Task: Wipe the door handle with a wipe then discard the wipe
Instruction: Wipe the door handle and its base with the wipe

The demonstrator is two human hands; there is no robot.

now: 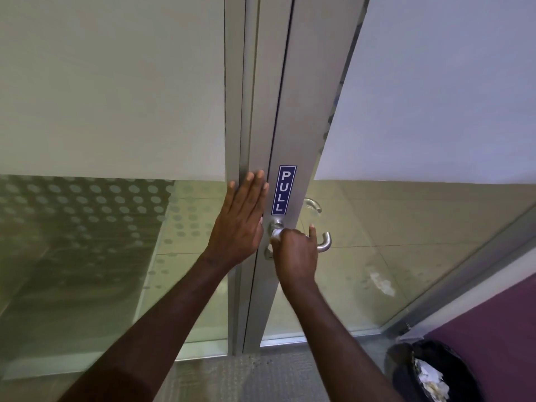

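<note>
Head view, from the left: my left hand (242,220) lies flat and open against the metal door frame (249,111). Just right of it, my right hand (295,253) is closed around a white wipe (276,234), pressing it onto the door handle (324,243) below the PULL sign (283,190). Far right, near the floor, a black bin (429,369) holds crumpled paper.

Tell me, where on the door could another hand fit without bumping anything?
Free: the metal stile above the PULL sticker, and the stile below the right hand down to the floor. Crowded: around the door handle, where the right hand grips the wipe, and the door frame's edge, where the left hand lies flat.
</note>
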